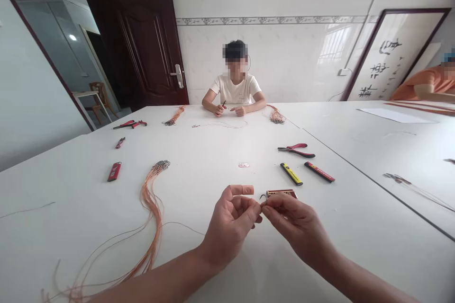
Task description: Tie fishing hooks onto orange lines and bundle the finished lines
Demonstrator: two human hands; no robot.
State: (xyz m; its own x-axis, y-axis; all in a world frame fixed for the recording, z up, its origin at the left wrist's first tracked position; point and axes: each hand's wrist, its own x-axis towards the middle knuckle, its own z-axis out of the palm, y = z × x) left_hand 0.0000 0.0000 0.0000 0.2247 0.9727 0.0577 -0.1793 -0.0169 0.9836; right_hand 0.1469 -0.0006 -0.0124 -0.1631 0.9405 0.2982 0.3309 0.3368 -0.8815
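Left hand (229,225), right hand (300,220) — both grips pinched tight on one hook (263,197), tips meeting. Bundle (157,220) on surface (209,151) looks done — this one not yet with it.

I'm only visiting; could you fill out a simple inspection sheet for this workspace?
Surface: white table, a dark seam crossing its right side.
Job's things: small hook between the hands; orange cord bundle on the left, hooks at its far end.
Clutter: pliers, yellow lighter, another lighter at left, small box partly hidden.
Grip: right hand pinches at the hook; left hand pinches close beside it, contents unclear.
Power cables on the table: nothing seen.
Surroundings: a seated person opposite, another person far right, dark door, leaning frame.
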